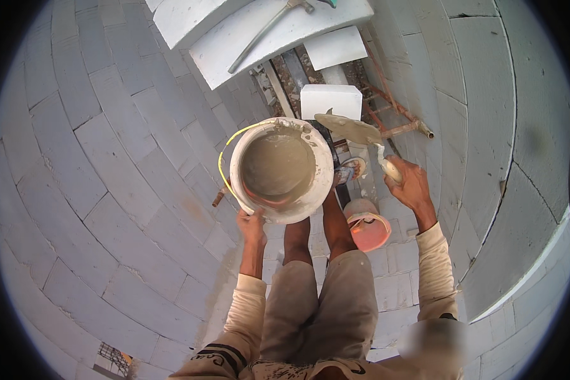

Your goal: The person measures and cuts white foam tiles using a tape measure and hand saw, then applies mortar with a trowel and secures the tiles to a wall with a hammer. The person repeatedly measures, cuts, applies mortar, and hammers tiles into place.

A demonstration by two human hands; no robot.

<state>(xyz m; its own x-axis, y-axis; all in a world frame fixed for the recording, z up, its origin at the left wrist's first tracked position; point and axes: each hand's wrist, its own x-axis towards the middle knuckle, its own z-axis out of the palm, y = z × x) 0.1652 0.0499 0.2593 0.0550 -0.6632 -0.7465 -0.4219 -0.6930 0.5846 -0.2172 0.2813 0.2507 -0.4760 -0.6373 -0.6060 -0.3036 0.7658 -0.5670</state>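
My left hand (253, 229) grips the near lower-left rim of a white bucket (325, 174), its fingers partly hidden beneath it. Wet grey-brown mortar (277, 158) lies inside, and the yellow wire handle hangs over the left side. In my right hand (410, 185) is the pale handle of a trowel (348, 128). The mortar-smeared blade points left, just past the bucket's far right edge. Behind the blade stands a white block (330, 100).
Grey block walls rise at left (126, 145) and right (481, 76). Ahead, a hammer (266, 38) lies on large white blocks (323, 28). A rusty metal frame (399, 117) stands at the far right. A pinkish bucket (368, 231) sits right of my legs.
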